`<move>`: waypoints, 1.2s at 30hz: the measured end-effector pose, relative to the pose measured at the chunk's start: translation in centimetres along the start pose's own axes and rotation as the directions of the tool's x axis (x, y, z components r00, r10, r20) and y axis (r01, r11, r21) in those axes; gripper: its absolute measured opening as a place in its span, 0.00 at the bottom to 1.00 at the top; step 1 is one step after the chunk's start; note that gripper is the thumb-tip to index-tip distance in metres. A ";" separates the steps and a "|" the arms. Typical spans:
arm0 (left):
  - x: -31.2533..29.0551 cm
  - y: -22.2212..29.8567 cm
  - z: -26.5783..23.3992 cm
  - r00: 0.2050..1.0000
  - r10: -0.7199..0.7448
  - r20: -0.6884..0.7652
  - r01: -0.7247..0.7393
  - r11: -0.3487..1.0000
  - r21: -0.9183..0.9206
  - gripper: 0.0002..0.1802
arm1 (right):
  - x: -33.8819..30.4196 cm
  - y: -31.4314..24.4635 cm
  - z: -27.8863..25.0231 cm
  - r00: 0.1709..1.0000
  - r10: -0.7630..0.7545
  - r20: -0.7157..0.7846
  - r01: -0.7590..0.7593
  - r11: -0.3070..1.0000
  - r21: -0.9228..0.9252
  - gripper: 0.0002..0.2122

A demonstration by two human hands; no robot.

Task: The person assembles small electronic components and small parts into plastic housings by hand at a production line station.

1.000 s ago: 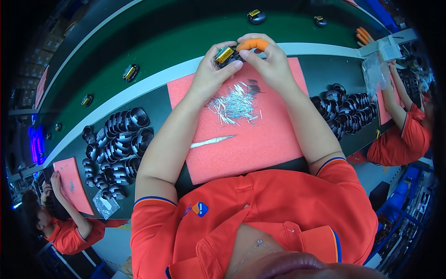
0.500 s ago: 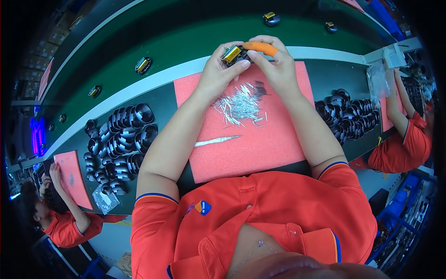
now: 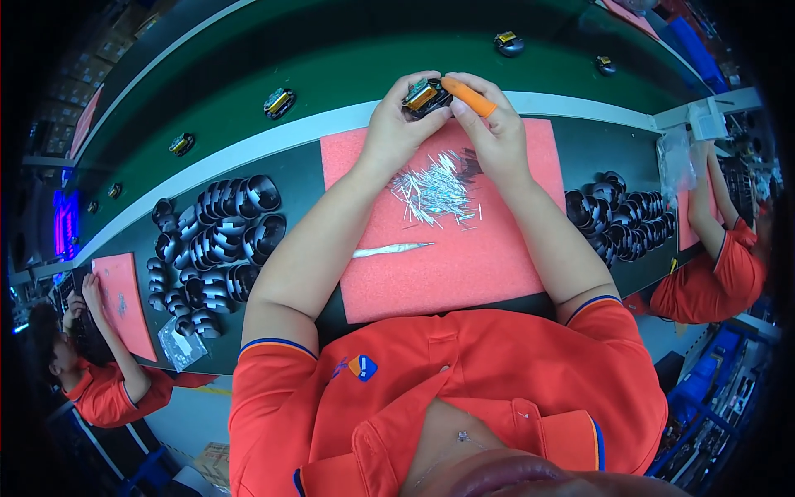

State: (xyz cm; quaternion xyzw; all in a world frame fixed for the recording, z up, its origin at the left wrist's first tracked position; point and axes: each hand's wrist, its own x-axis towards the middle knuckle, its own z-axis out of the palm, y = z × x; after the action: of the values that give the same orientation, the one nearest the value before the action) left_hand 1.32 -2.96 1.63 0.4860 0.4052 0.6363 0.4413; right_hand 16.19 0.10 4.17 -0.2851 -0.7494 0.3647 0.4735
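Note:
Above the far edge of a pink foam mat [image 3: 439,282], I hold a small black rounded device [image 3: 428,97] with a green circuit board and a yellow-wrapped block showing on top. My left hand [image 3: 400,124] is closed round its left side, thumb along the near edge. My right hand [image 3: 495,124] grips its right side between thumb and fingers; an orange finger cot [image 3: 472,95] covers the index finger, whose tip rests at the device's upper edge. Below both hands, many thin silvery strips [image 3: 439,190] lie heaped on the mat, with a few dark strips [image 3: 469,164] beside them. White-handled tweezers [image 3: 389,249] lie near the mat's left edge.
Rows of black curved shells [image 3: 219,236] stand left of the mat, more shells [image 3: 621,215] to the right. Beyond a pale rail, a green conveyor belt [image 3: 356,74] carries similar devices [image 3: 279,103]. Co-workers in red sit at left [image 3: 116,389] and right [image 3: 712,273].
The devices on the belt have moved to the right. My right index finger now slants more steeply down from the device. Both hands still hold the device, and the view has shifted slightly.

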 end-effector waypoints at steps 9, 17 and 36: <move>0.1 0.2 -0.8 0.985 -0.144 -0.095 0.164 0.952 0.260 0.26 | 0.1 0.7 1.0 0.994 -0.070 0.088 0.090 0.961 -0.260 0.15; 2.6 0.6 -0.2 0.986 0.011 -0.164 0.078 0.849 0.522 0.31 | 0.8 1.7 -2.0 0.971 0.115 -0.209 -0.108 0.993 0.044 0.20; 6.9 4.1 -12.0 0.988 -0.156 -0.004 -0.027 -0.195 0.980 0.42 | 1.1 2.5 -1.4 0.947 0.309 0.091 -0.322 0.900 0.295 0.17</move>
State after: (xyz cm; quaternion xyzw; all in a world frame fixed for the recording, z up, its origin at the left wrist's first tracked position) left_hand -12.01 1.42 4.87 0.6645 0.7453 0.0379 -0.0396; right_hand 17.23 2.75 3.02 -0.3182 -0.6374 0.5539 0.4308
